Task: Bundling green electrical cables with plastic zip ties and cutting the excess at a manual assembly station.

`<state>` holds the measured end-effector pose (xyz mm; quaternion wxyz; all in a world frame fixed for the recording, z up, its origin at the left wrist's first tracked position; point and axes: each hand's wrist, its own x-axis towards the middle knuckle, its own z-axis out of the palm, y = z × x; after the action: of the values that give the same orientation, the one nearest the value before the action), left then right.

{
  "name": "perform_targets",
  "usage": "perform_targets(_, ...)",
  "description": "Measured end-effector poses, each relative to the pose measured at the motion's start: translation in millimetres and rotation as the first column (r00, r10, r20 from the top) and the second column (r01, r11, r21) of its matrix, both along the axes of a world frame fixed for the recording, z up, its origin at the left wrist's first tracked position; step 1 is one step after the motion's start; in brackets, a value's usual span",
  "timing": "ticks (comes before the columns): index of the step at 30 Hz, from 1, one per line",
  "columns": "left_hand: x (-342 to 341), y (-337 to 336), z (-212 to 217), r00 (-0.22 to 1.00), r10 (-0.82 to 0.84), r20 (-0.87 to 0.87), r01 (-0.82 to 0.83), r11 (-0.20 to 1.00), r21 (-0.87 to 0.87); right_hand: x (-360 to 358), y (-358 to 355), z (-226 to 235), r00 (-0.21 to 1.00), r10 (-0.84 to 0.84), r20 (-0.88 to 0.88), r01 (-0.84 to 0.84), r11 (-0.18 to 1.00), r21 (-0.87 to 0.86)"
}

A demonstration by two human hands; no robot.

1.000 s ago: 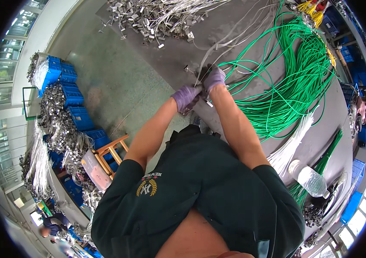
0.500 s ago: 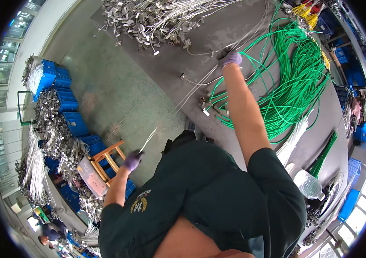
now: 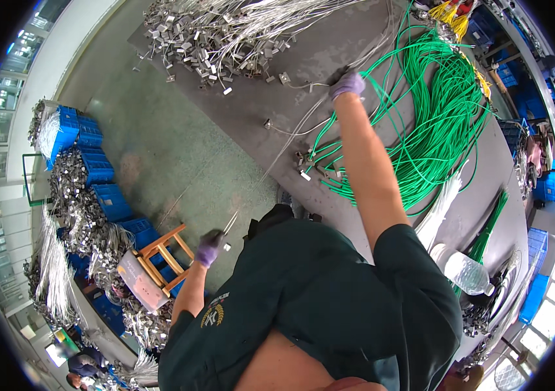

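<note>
My left hand [image 3: 210, 247], in a purple glove, is drawn back over the floor beside the table and is closed on the end of thin white wires [image 3: 284, 146]. These wires stretch taut up to the grey table [image 3: 329, 52]. My right hand [image 3: 348, 83], also gloved, reaches far forward and presses on the same wires at the table's middle, next to a large coil of green cable [image 3: 440, 111]. A heap of white wires with metal terminals [image 3: 225, 29] lies at the table's far end.
Blue crates [image 3: 98, 176] full of metal-tipped wire bundles line the floor at left, beside a small wooden stool [image 3: 163, 254]. A plastic bottle [image 3: 469, 274], white cable ties [image 3: 443, 202] and more green cable lie on the table at right. Yellow wires [image 3: 450, 13] lie at the far end.
My hands, together a second ago at the table's middle, have split: the left pulled wires back and down over the floor, the right reached farther forward across the table.
</note>
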<state>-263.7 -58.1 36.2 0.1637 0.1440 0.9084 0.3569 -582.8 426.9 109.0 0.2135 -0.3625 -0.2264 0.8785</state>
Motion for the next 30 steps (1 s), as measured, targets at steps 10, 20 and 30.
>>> perform_targets(10, -52.8, 111.2, 75.0, 0.813, -0.026, 0.582, -0.355, 0.770, 0.531, 35.3, -41.7, 14.1, 0.980, 0.193, -0.044, -0.195, 0.980, -0.041)
perform_targets(20, -78.6, 160.2, 80.9, 0.810, 0.128, 0.573, -0.394, 0.842, 0.369, 81.7, -10.7, 16.7, 0.871, 0.487, -0.061, -0.445, 0.837, 0.318)
perform_targets(30, -71.8, 163.8, 84.2, 0.811, 0.150, 0.565, -0.395, 0.853, 0.341, 78.6, 16.4, 62.0, 0.910, 0.412, -0.058, -0.348, 0.830, 0.435)
